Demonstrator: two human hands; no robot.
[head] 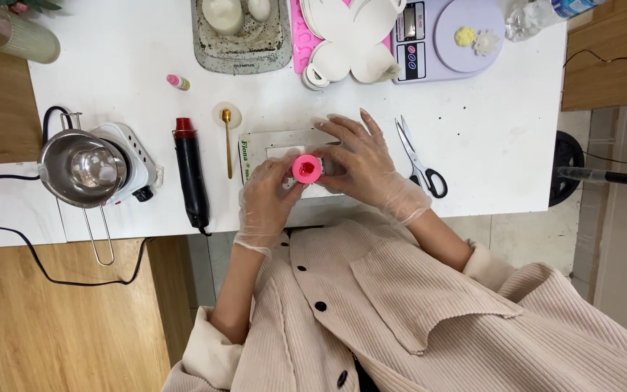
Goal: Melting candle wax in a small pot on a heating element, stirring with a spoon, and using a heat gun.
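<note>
A small round pink silicone mould with a red centre is held between both my gloved hands, just above a white card or box on the white table. My left hand grips the mould from the left and below. My right hand grips it from the right, with its fingers spread over the card. Both hands wear clear plastic gloves.
Scissors lie right of my hands. To the left are a gold spoon, a black and red heat gun and a steel pot on a small hotplate. At the back stand a digital scale, white cups, a grey tray, a small pink bottle.
</note>
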